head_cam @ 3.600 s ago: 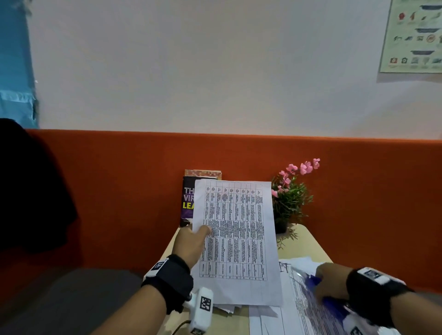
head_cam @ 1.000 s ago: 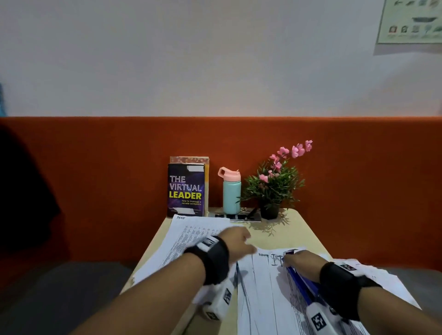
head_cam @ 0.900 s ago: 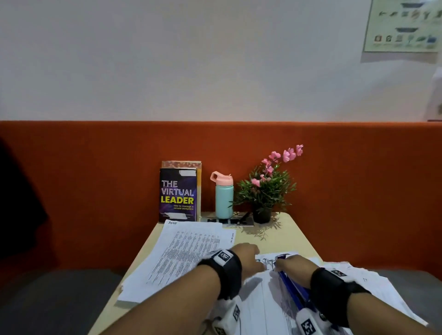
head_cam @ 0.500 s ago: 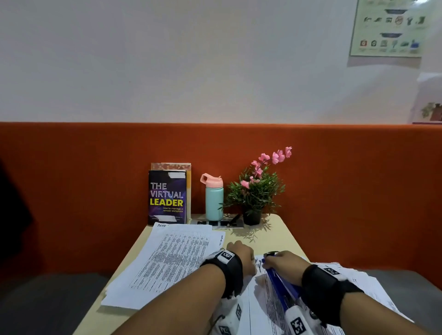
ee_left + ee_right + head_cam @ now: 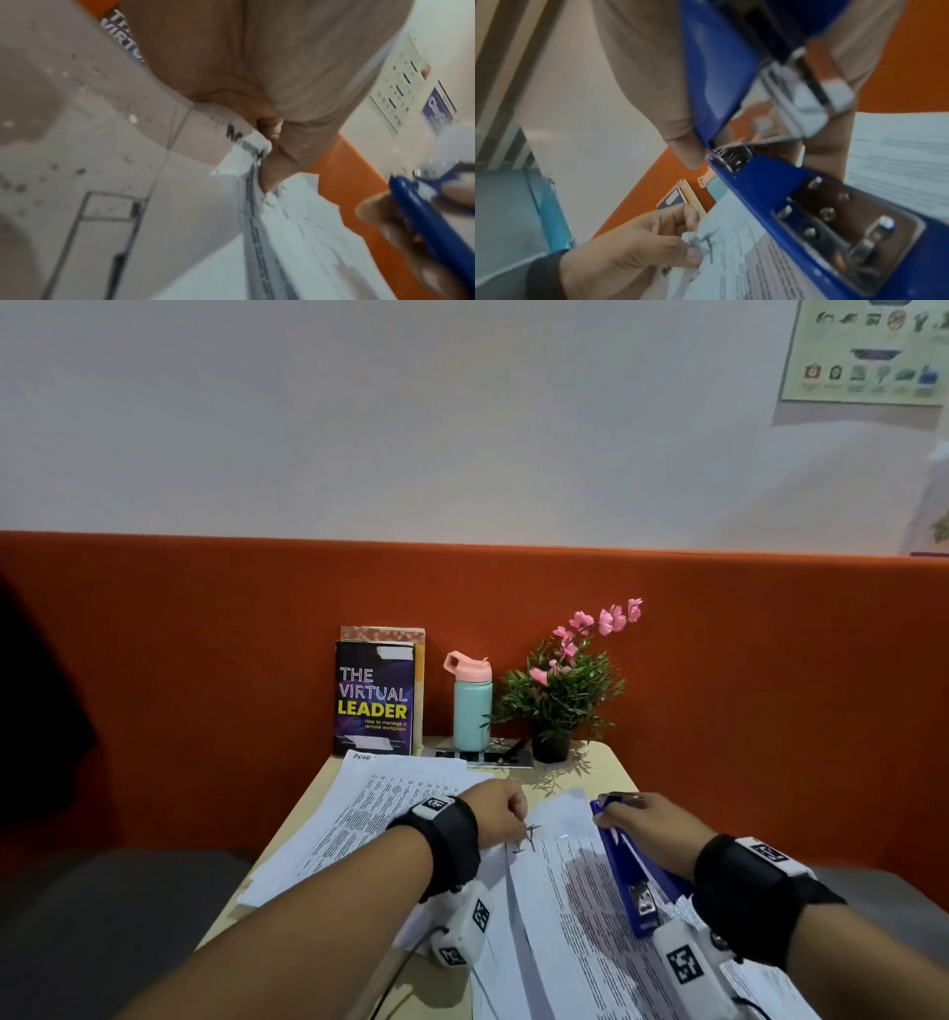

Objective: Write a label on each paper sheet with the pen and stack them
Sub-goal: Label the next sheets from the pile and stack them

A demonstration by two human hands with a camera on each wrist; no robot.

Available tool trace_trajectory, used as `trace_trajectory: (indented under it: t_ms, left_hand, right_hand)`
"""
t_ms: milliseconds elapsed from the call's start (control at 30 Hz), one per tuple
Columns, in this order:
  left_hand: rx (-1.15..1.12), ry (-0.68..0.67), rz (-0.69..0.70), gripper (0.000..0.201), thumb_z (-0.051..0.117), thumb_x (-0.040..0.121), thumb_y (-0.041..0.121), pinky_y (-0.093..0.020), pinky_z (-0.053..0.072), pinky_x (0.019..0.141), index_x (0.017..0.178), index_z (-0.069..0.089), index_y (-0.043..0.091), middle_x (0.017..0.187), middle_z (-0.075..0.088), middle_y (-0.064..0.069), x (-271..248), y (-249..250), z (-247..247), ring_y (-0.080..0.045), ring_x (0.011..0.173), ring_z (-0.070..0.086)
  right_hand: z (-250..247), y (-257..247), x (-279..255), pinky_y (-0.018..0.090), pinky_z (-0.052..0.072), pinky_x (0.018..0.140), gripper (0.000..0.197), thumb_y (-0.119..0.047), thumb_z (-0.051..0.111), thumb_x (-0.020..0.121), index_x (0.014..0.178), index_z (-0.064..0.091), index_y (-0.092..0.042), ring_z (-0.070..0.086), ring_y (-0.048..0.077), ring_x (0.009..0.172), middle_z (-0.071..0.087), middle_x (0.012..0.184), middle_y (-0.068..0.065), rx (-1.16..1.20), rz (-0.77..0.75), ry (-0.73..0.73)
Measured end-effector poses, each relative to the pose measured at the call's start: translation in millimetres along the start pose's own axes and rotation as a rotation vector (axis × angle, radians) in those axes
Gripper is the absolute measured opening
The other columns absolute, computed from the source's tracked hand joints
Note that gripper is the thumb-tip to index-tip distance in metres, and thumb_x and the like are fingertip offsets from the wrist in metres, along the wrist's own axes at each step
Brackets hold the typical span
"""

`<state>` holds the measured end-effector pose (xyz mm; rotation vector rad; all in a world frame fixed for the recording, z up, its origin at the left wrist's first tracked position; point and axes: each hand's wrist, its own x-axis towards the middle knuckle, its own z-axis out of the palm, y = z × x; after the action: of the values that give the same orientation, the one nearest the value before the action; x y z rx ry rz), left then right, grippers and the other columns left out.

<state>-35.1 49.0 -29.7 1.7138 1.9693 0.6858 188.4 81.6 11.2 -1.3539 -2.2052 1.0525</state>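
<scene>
Printed paper sheets (image 5: 570,896) lie in front of me on the small table, with handwriting at their top left corner. My left hand (image 5: 515,834) pinches that corner (image 5: 244,160) between thumb and fingers; the right wrist view shows the same pinch (image 5: 700,241). My right hand (image 5: 616,802) grips a blue stapler (image 5: 629,870) over the sheets' upper right part, its mouth a little apart (image 5: 731,154). A second pile of printed sheets (image 5: 380,814) lies at the table's left, labelled at its top edge. No pen shows in either hand.
At the table's back edge stand a purple book (image 5: 375,698), a teal bottle with a pink lid (image 5: 471,711) and a potted pink-flowered plant (image 5: 562,695). A slim dark object lies on a black-and-white card (image 5: 485,756). An orange padded backrest (image 5: 770,660) is behind.
The sheet my left hand held up now lies on the left pile. That hand has moved right and pinched the front sheets' corner. My right hand has slid the stapler forward.
</scene>
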Motion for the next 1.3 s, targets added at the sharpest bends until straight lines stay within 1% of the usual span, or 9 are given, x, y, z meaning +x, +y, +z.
trace_trajectory:
  t_ms: [100, 167, 333, 533, 667, 867, 1000, 1133, 1300]
  left_hand:
    - [-0.083, 0.045, -0.022, 0.029, 0.074, 0.079, 0.002, -0.021, 0.035, 0.054, 0.094, 0.056, 0.019, 0.075, 0.046, 0.007, -8.1, -5.4, -13.0, -0.009, 0.065, 0.044]
    - [-0.043, 0.038, -0.05, 0.03, 0.071, 0.082, 0.004, -0.022, 0.037, 0.058, 0.108, 0.062, 0.013, 0.081, 0.052, 0.004, -13.1, -8.5, -22.2, -0.013, 0.074, 0.049]
    - [0.254, -0.146, -0.139, 0.026, 0.064, 0.079, 0.008, -0.021, 0.037, 0.058, 0.105, 0.069, 0.007, 0.103, 0.067, -0.013, -28.8, -11.7, -32.1, -0.022, 0.081, 0.051]
    - [0.175, -0.093, -0.066, 0.085, 0.073, 0.081, 0.048, -0.032, 0.038, 0.105, 0.151, 0.032, 0.024, 0.152, 0.04, -0.006, -34.0, 1.8, -28.8, -0.025, 0.135, 0.043]
    - [0.01, -0.18, 0.123, 0.053, 0.078, 0.079, 0.046, -0.035, 0.047, 0.099, 0.121, 0.062, 0.017, 0.116, 0.062, -0.001, -38.5, 25.7, -26.8, -0.02, 0.111, 0.058]
    - [-0.042, -0.135, 0.236, 0.027, 0.084, 0.075, 0.034, -0.025, 0.051, 0.076, 0.092, 0.071, 0.017, 0.091, 0.069, 0.008, -38.1, 31.4, -30.4, -0.007, 0.084, 0.062]
    - [-0.158, -0.016, 0.206, 0.005, 0.069, 0.088, 0.013, -0.018, 0.052, 0.065, 0.091, 0.067, 0.016, 0.082, 0.068, 0.006, -38.4, 31.7, -37.1, -0.008, 0.074, 0.064]
    - [-0.007, 0.25, 0.031, 0.012, 0.063, 0.089, 0.024, -0.038, 0.055, 0.086, 0.099, 0.062, 0.016, 0.097, 0.066, -0.003, -28.5, 20.1, -31.3, -0.022, 0.093, 0.063]
    - [0.148, -0.001, -0.239, 0.04, 0.055, 0.096, 0.026, -0.03, 0.041, 0.077, 0.126, 0.054, 0.0, 0.108, 0.054, -0.013, -19.9, 18.9, -5.8, -0.026, 0.094, 0.05]
  right_hand:
    - [2.2, 1.8, -1.6, 0.022, 0.032, 0.049, 0.021, -0.028, 0.06, 0.095, 0.077, 0.057, -0.019, 0.043, 0.007, 0.043, 0.053, 0.058, -0.005, -0.116, -0.051, -0.019]
    - [4.8, 1.6, -1.2, 0.024, 0.041, 0.054, 0.013, -0.031, 0.061, 0.093, 0.102, 0.059, -0.021, 0.054, 0.007, 0.056, 0.065, 0.078, -0.002, -0.222, -0.07, -0.06]
    - [22.5, -6.4, -0.7, 0.026, 0.035, 0.054, 0.032, -0.034, 0.062, 0.088, 0.103, 0.039, -0.019, 0.044, 0.011, 0.066, 0.051, 0.083, -0.004, -0.631, -0.136, -0.167]
    - [44.6, -27.7, 1.5, 0.028, 0.035, 0.055, 0.03, -0.032, 0.058, 0.09, 0.107, 0.039, -0.016, 0.046, 0.016, 0.07, 0.046, 0.083, -0.004, -0.794, -0.175, -0.205]
    - [49.8, -37.4, 9.4, 0.03, 0.044, 0.068, 0.041, -0.031, 0.061, 0.087, 0.12, 0.047, -0.012, 0.056, 0.022, 0.088, 0.06, 0.107, 0.003, -0.751, -0.151, -0.174]
    - [43.2, -44.5, 9.0, 0.028, 0.045, 0.076, 0.036, -0.024, 0.064, 0.087, 0.119, 0.055, -0.013, 0.061, 0.024, 0.101, 0.064, 0.113, 0.005, -0.715, -0.235, -0.163]
    - [33.4, -39.1, 9.7, 0.028, 0.041, 0.062, 0.032, -0.03, 0.066, 0.087, 0.105, 0.043, -0.019, 0.052, 0.021, 0.084, 0.056, 0.098, 0.001, -0.622, -0.254, -0.089]
    - [29.3, -27.8, 6.0, 0.028, 0.043, 0.066, 0.043, -0.027, 0.068, 0.089, 0.119, 0.038, -0.019, 0.056, 0.02, 0.083, 0.06, 0.102, 0.002, -0.459, -0.282, -0.063]
    - [42.1, -5.2, 0.8, 0.028, 0.042, 0.071, 0.046, -0.031, 0.052, 0.099, 0.141, 0.033, -0.031, 0.057, 0.019, 0.084, 0.064, 0.117, 0.006, -0.583, -0.238, -0.177]
